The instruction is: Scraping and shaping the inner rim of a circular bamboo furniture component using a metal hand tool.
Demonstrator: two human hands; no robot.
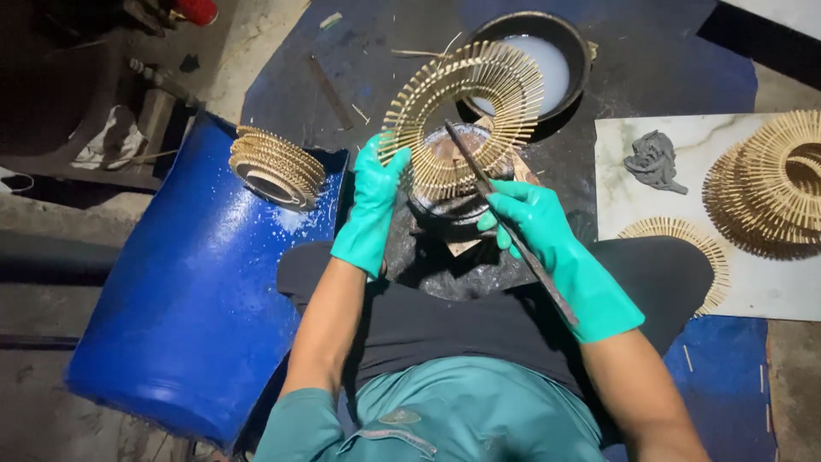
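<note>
My left hand [373,198], in a green rubber glove, grips the lower left rim of a gold sunburst ring [469,111] made of many thin radiating spokes, held up tilted over my lap. My right hand [537,224], also gloved in green, is closed around a long dark metal file [505,221]; its tip reaches into the open centre of the ring. Below the ring sits a round dark object [451,204] on my lap, mostly hidden.
A stack of similar gold rings [275,165] rests on a blue barrel [197,299] at left. A black bowl of milky liquid [547,64] stands behind the ring. On the right a white marbled board [770,291] carries more gold rings [770,184] and a grey rag [655,161].
</note>
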